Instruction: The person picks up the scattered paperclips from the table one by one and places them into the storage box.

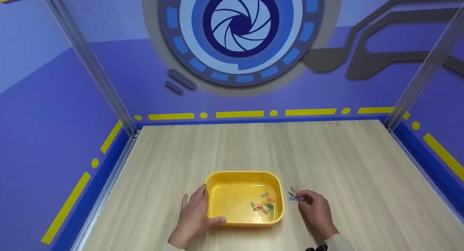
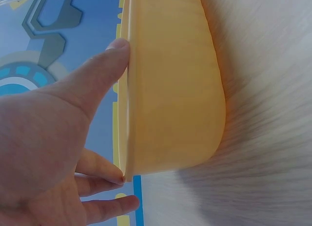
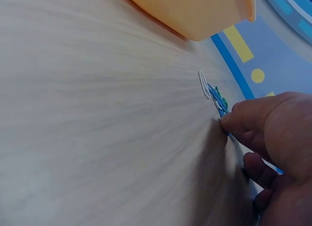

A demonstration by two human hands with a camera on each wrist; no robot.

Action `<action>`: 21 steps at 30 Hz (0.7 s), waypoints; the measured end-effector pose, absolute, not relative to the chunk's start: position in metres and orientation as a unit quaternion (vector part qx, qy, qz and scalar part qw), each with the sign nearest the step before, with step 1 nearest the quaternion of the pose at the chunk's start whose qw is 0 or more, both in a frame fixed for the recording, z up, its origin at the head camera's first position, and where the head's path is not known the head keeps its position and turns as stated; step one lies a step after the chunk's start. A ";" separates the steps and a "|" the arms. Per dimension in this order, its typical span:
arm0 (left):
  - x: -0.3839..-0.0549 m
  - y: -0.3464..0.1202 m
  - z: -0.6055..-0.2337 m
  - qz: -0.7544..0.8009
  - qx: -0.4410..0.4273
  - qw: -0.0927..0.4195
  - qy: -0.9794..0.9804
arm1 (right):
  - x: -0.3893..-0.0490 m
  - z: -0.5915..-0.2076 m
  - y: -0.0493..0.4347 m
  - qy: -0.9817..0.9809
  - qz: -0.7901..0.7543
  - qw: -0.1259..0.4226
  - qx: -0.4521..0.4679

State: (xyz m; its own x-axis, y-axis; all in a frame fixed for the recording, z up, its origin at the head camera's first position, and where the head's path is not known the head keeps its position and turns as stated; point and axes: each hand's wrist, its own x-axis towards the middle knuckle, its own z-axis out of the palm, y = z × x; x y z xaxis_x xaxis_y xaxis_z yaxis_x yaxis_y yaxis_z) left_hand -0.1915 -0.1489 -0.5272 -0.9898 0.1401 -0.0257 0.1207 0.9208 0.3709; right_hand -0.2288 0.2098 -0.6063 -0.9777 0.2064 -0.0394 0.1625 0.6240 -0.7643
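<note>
A yellow plastic tray (image 1: pixel 214 178) stands on the wooden table, with several coloured paper clips (image 1: pixel 267 207) scattered inside at its right end. My left hand (image 1: pixel 194 216) rests against the tray's near left corner. Its thumb lies over the near rim and its fairly straight fingers touch the left side, as the left wrist view also shows. Just right of the tray is a small bunch of blue, green, red and white paper clips (image 1: pixel 292 195). My right hand (image 1: pixel 317 211) pinches this bunch at its right edge; the fingers partly hide the clips in the right wrist view.
The light wood tabletop (image 1: pixel 253 146) reaches back to a blue and purple printed wall (image 1: pixel 119 73). Side walls and metal corner posts (image 1: pixel 105 77) bound it left and right. Between tray and right hand lies a narrow strip of table.
</note>
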 end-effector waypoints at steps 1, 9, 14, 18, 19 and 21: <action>-0.191 -0.149 -0.527 0.189 0.067 0.025 0.979 | -0.229 -0.607 0.210 -0.902 0.419 0.025 -0.105; -0.190 -0.149 -0.528 0.188 0.072 0.018 0.979 | -0.228 -0.604 0.213 -0.913 0.389 0.003 -0.120; -0.191 -0.149 -0.527 0.190 0.066 0.031 0.979 | -0.228 -0.603 0.213 -0.915 0.385 -0.005 -0.119; -0.191 -0.148 -0.527 0.192 0.061 0.035 0.979 | -0.228 -0.603 0.212 -0.916 0.382 -0.006 -0.121; -0.191 -0.148 -0.527 0.192 0.059 0.037 0.979 | -0.229 -0.603 0.211 -0.916 0.383 -0.005 -0.120; -0.191 -0.148 -0.527 0.194 0.056 0.038 0.979 | -0.229 -0.604 0.211 -0.915 0.385 -0.005 -0.120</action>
State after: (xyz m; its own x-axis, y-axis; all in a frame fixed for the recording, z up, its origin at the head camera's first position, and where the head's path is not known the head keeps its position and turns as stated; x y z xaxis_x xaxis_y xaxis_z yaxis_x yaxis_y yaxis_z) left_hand -0.1914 -0.1478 -0.5269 -0.9909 0.1236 -0.0531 0.0940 0.9186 0.3837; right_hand -0.2286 0.2111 -0.6036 -0.9714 0.2147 -0.1016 0.2227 0.6747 -0.7037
